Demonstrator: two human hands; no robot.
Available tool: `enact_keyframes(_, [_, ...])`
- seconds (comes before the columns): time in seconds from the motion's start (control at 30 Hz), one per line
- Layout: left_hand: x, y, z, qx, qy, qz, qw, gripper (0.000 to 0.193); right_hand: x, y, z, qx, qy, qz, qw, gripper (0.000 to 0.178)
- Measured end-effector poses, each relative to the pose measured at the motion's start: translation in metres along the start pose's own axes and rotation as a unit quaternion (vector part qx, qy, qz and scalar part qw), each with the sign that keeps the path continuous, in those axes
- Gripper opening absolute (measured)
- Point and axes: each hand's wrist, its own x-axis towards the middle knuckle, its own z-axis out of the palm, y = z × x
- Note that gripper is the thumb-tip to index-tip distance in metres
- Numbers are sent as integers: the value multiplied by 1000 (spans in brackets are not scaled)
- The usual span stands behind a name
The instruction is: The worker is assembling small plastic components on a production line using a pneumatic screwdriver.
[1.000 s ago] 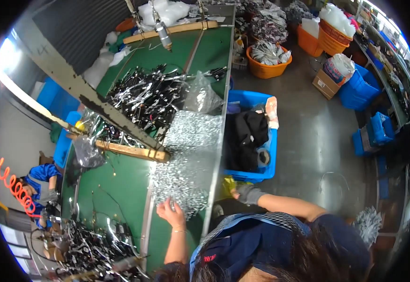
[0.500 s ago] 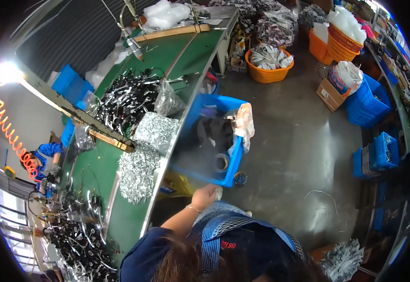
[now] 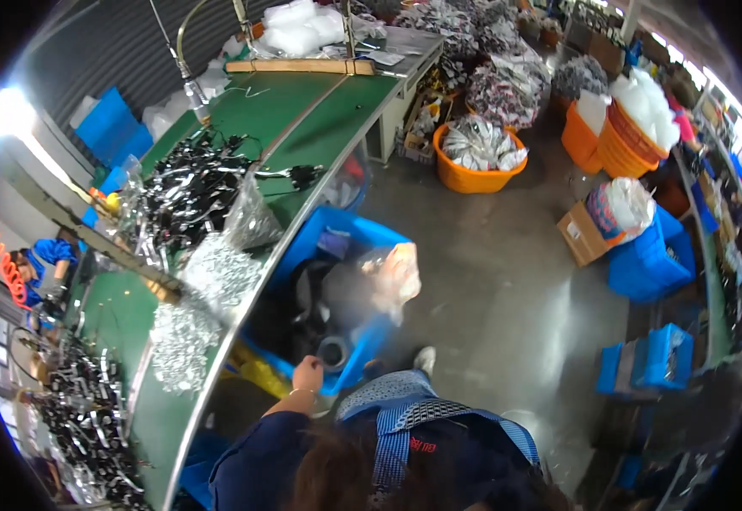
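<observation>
My left hand reaches forward to the near edge of a blue bin. Its fingers look curled together; what they hold, if anything, is too small to make out. Inside the bin, close to the fingers, sits a roll, perhaps tape. Dark material fills much of the bin, and a pale crumpled plastic bag hangs over its right side. A yellow bag lies just left of the hand, under the table edge. My right hand is not visible.
On the left runs a green-topped worktable bearing black cable bundles and silvery small parts. Orange tubs and blue crates stand on the floor. A co-worker in blue is across the table.
My view has turned, and the bin appears lower and further left. My left hand has moved close to the bin's near edge and the roll. A pale scrap seen at its fingertips no longer shows.
</observation>
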Motion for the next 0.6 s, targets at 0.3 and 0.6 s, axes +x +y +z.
enact_keyframes(0.3, [136, 209, 62, -123, 42, 86, 988, 18, 179, -167, -62, -137, -37, -11, 990, 28])
enact_keyframes(0.6, [284, 296, 32, -89, 304, 83, 945, 19, 434, -297, -8, -238, -151, -50, 958, 29])
